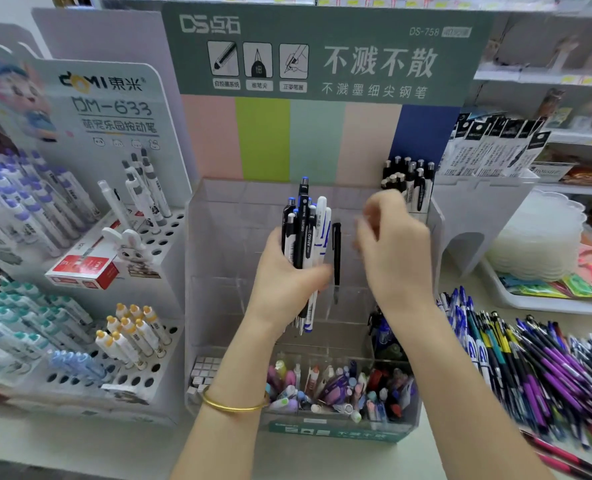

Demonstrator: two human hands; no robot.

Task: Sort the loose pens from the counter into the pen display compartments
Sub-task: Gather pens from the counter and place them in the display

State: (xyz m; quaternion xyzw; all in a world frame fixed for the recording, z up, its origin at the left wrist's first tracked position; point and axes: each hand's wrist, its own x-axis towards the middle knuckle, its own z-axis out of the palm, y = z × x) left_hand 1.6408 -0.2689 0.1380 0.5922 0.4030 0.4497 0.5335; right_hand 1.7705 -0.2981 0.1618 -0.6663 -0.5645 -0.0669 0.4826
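Observation:
My left hand [287,271] grips a bundle of pens [305,230], black and white barrels with blue tips, held upright in front of the clear acrylic pen display [218,244]. A single black pen [336,254] stands upright just right of the bundle, inside the display's middle tier. It touches neither hand. My right hand [395,251] is blurred, a little right of that pen, fingers loosely curled with nothing visible in them. A big pile of loose pens [537,362], purple, blue and black, lies on the counter at the right.
Black pens [409,181] fill the display's top right compartment and mixed small items [339,386] fill its bottom tier. A white pen stand [121,258] with holes is on the left. A white tray [530,299] with packets sits at the back right.

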